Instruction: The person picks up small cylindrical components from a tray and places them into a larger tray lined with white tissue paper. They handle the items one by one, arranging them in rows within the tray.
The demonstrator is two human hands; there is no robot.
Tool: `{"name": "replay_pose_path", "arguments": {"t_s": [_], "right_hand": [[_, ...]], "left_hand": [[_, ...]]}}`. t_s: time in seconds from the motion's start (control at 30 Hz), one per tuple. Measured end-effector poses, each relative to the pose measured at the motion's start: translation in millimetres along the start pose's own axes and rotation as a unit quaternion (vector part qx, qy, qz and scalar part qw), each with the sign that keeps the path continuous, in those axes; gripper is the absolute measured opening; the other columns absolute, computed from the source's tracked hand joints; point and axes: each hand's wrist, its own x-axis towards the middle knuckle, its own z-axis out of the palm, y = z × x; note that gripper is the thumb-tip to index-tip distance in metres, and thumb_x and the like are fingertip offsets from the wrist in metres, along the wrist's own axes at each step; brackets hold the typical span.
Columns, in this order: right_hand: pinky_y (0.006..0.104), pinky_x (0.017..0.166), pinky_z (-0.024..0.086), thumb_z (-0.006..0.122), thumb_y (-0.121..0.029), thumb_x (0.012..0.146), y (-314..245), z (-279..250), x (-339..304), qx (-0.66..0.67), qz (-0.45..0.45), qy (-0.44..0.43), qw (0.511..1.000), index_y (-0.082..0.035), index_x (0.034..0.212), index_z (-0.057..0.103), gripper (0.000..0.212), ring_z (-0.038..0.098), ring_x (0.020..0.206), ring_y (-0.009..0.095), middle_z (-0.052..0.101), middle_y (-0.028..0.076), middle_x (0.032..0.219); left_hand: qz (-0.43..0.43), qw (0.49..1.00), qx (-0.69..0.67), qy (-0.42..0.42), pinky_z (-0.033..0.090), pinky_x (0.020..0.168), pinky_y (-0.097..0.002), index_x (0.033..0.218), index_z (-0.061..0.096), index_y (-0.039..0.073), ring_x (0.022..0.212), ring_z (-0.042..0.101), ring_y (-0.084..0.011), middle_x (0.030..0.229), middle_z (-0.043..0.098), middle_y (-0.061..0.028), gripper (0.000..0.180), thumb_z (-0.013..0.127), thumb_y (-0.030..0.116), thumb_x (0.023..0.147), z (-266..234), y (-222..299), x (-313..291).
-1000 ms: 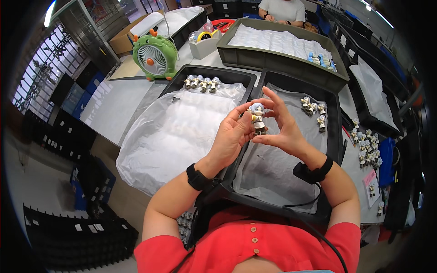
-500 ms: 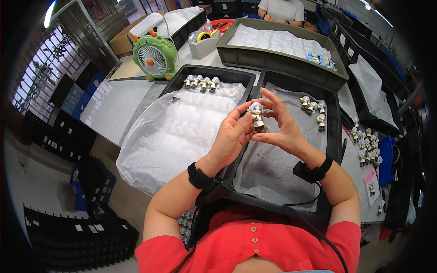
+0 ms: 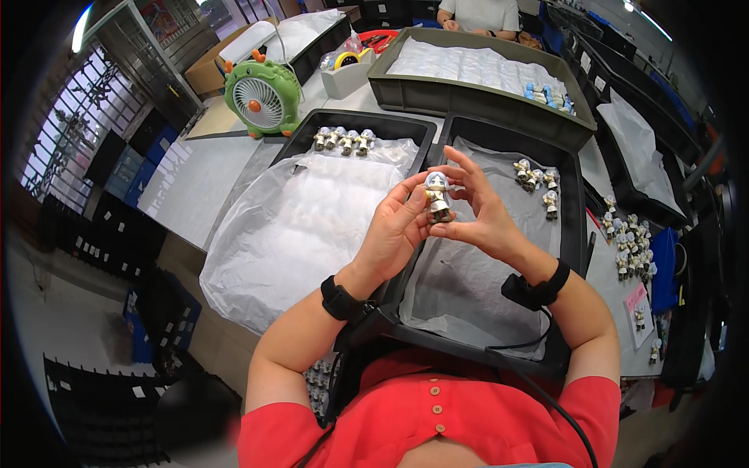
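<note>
A small figurine (image 3: 438, 198) with pale blue-grey hair, a white outfit and dark legs stands upright between my two hands. My left hand (image 3: 399, 221) pinches it from its left side with thumb and fingers. Curled around its right side, my right hand (image 3: 485, 210) touches it near the base with the thumb, other fingers raised behind. Both hands are above the right black tray (image 3: 573, 257), lined with thin white sheet; several like figurines (image 3: 534, 178) lie at its far right. In the left black tray (image 3: 312, 125) a row of figurines (image 3: 344, 140) lies beyond white wrapping (image 3: 289, 234).
A green fan (image 3: 263, 100) stands at the back left. Behind the trays is an olive bin (image 3: 476, 92) with white padding and blue-haired figurines. More figurines (image 3: 628, 242) cluster on the right of the table beside a blue container (image 3: 664, 269). Another person (image 3: 480, 15) sits across.
The figurine has turned slightly in my fingers and its head has tipped a little. Both hands stay in nearly the same place.
</note>
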Motion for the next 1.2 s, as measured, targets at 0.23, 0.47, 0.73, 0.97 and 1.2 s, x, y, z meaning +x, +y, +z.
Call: {"name": "replay_pose_path", "arguments": {"t_s": [0.23, 0.47, 0.73, 0.97, 1.2], "right_hand": [[0.0370, 0.092, 0.040, 0.084, -0.016, 0.057, -14, 3, -4, -0.177, -0.144, 0.045, 0.973, -0.010, 0.138, 0.030, 0.098, 0.050, 0.111, 0.026, 0.052, 0.011, 0.122], [0.0385, 0.091, 0.039, 0.080, -0.009, 0.054, -8, 7, -1, -0.299, -0.266, 0.046, 0.915, -0.009, 0.133, 0.038, 0.089, 0.049, 0.111, 0.028, 0.053, 0.009, 0.121], [0.0317, 0.081, 0.048, 0.081, -0.009, 0.058, -13, 9, -4, -0.205, -0.177, 0.027, 0.962, -0.012, 0.139, 0.030, 0.095, 0.049, 0.109, 0.023, 0.052, 0.007, 0.122], [0.0276, 0.079, 0.049, 0.083, -0.015, 0.059, -16, 5, -3, -0.080, -0.077, -0.015, 0.994, -0.013, 0.142, 0.022, 0.103, 0.052, 0.100, 0.016, 0.051, 0.008, 0.124], [0.0285, 0.083, 0.045, 0.084, -0.022, 0.059, -17, 2, -2, -0.086, -0.061, -0.022, 0.994, -0.012, 0.140, 0.026, 0.100, 0.054, 0.100, 0.017, 0.052, 0.010, 0.125]], "left_hand": [[0.004, 1.000, 0.017, 0.018, 0.054, 0.077, -0.0335, 0.127, 0.040, 0.001, 0.094, 0.060, -0.0211, 0.112, 0.054, -0.0109, 0.042, 0.049, 0.026, 0.094, -6, -8, 0], [0.060, 0.993, 0.102, 0.013, 0.050, 0.080, -0.0261, 0.125, 0.045, 0.001, 0.096, 0.058, -0.0129, 0.111, 0.055, -0.0052, 0.040, 0.057, 0.015, 0.090, 7, -11, -6], [-0.007, 0.997, 0.064, -0.040, 0.049, 0.085, -0.0302, 0.128, 0.039, 0.000, 0.102, 0.057, -0.0181, 0.120, 0.049, -0.0076, 0.043, 0.053, 0.018, 0.091, 11, 0, -6], [-0.037, 0.996, -0.024, -0.075, 0.050, 0.086, -0.0337, 0.131, 0.032, 0.002, 0.105, 0.055, -0.0219, 0.122, 0.048, -0.0096, 0.042, 0.041, 0.024, 0.097, 10, 1, -4], [-0.022, 0.998, -0.002, -0.058, 0.050, 0.086, -0.0342, 0.128, 0.034, -0.001, 0.106, 0.055, -0.0222, 0.120, 0.049, -0.0120, 0.046, 0.045, 0.031, 0.095, 9, -1, -3]]}}
